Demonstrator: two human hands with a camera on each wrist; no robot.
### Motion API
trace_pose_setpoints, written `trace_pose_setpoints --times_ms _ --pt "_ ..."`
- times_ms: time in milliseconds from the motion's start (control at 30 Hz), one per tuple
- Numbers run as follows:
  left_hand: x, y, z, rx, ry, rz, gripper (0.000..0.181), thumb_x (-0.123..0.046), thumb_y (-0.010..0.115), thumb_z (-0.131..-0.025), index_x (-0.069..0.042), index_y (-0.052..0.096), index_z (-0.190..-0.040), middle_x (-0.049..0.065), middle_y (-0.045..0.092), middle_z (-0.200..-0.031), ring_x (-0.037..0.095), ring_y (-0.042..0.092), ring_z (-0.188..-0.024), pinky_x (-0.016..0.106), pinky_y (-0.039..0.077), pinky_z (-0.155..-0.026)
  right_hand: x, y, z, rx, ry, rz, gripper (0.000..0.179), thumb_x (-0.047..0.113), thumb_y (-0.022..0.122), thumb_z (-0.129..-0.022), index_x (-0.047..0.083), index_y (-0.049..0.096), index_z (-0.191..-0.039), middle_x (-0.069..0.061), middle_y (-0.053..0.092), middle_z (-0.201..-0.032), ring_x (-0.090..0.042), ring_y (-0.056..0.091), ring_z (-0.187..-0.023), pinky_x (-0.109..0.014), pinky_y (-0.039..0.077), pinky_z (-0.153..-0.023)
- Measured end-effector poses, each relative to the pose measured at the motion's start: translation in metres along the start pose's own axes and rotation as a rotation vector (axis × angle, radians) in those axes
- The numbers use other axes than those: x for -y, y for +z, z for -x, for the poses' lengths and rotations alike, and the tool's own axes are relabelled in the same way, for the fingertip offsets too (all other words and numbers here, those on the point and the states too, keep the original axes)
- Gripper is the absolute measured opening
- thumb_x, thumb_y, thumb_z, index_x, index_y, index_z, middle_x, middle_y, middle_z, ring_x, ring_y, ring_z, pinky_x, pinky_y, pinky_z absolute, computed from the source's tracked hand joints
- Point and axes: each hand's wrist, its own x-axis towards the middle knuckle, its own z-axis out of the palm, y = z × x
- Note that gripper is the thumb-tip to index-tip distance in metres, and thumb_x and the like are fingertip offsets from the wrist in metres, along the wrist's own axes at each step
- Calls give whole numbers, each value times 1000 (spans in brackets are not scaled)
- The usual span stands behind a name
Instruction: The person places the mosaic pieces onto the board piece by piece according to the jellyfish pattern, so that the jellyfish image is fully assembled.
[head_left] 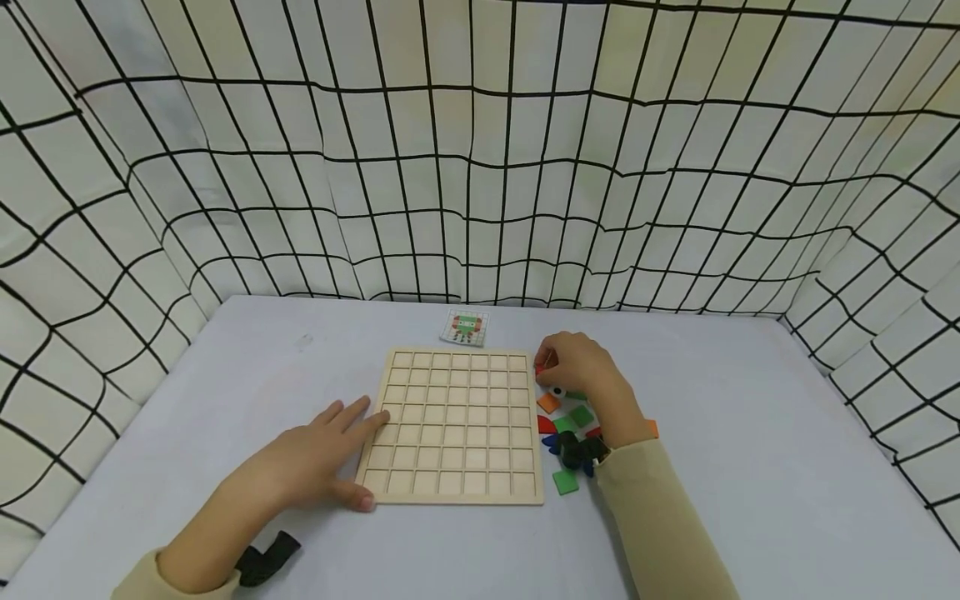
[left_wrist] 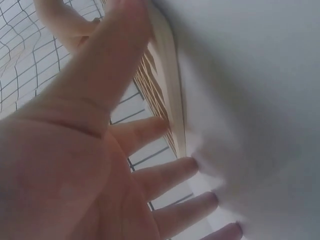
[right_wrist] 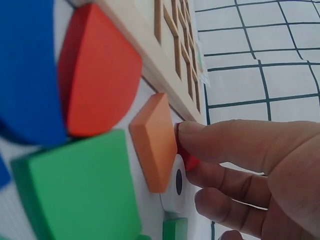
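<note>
A wooden grid board (head_left: pixel 456 427) lies flat on the table. My left hand (head_left: pixel 318 454) rests spread at its left edge, the index fingertip on the frame and the thumb by the near corner. In the left wrist view, the straight fingers (left_wrist: pixel 165 172) touch the board's side and the tabletop. At the board's right edge, my right hand (head_left: pixel 581 367) pinches a small red piece (right_wrist: pixel 188 156) between thumb and index finger; the fingers partly cover it. Close by lie an orange square (right_wrist: pixel 154 145) and a white piece with a black dot (right_wrist: pixel 172 192).
Right of the board lie several loose green, red and blue pieces, including a green square (head_left: pixel 566 482). A small picture card (head_left: pixel 465 327) lies beyond the board. A black strap (head_left: pixel 268 560) is by my left wrist. White panels with black netting (head_left: pixel 480 192) surround the table.
</note>
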Motion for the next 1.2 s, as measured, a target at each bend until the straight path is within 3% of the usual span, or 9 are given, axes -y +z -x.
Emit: trace_pose_setpoints --times_ms 200,400,800,1200 --pt "4 -2 2 6 -7 -8 108 -71 71 -71 -16 33 -157 24 27 -161 58 23 -143 76 32 -99 0 -1 0 -4 -4 -25 14 19 76 -86 18 65 -94 0 66 -85 -18 60 -67 -35 46 -64" --pt "5 -1 1 52 -54 21 111 -71 72 -69 -17 33 -157 26 19 -163 59 15 -144 82 26 -96 0 -3 0 -36 -10 -30 9 16 68 -88 19 65 -95 -1 65 -90 -20 58 -70 -34 45 -63" --pt "7 -2 2 85 -73 51 113 -69 76 -68 -20 30 -158 25 16 -164 58 12 -145 84 24 -94 9 -1 0 -114 -139 -132 16 17 66 -93 17 66 -109 -1 68 -98 -19 59 -79 -33 49 -66" --pt "6 -2 1 88 -67 40 112 -69 75 -69 -19 29 -159 25 15 -164 58 12 -145 84 24 -94 25 11 -3 -74 -161 -189 15 14 64 -93 18 66 -107 0 66 -96 -19 58 -71 -32 48 -59"
